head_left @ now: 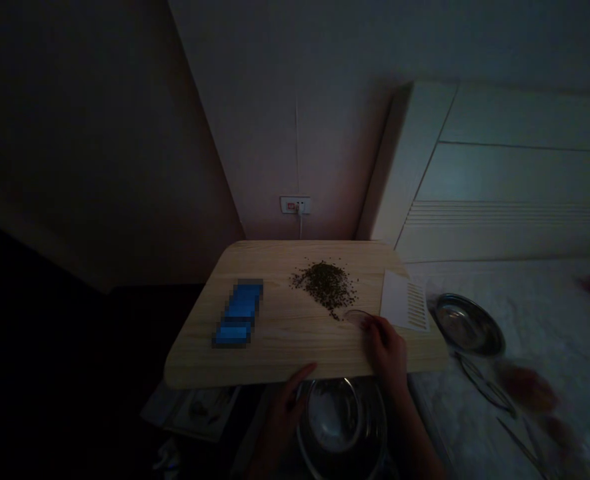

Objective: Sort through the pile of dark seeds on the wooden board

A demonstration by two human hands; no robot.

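A thin, clear piece (357, 316) is held in the right grip (389, 350), pinched at its right end between the thumb and fingers. Its long axis is laid nearly side to side, and its free end is pointed left, with a rounded edge. The piece is seen to the left of the right grip and a little farther from the body, low over the tabletop (275, 267). Whether the wood is touched by it cannot be told.

A pile of small dark bits (327, 283) is spread on the tabletop, beyond the clear piece and to its left. The pile is stretched from far left to near right, and its thin tail is pointed at the free end of the piece, just beside it.

The left grip (285, 399) is placed at the near edge of the tabletop, with one finger stretched toward the right. It is too dark to tell if anything is grasped there. A small bowl (333, 415) is seen inside a big bowl (376, 421), below the edge and between the arms. To the right of the pile, a white sheet with slots (393, 300) is laid flat on the tabletop.
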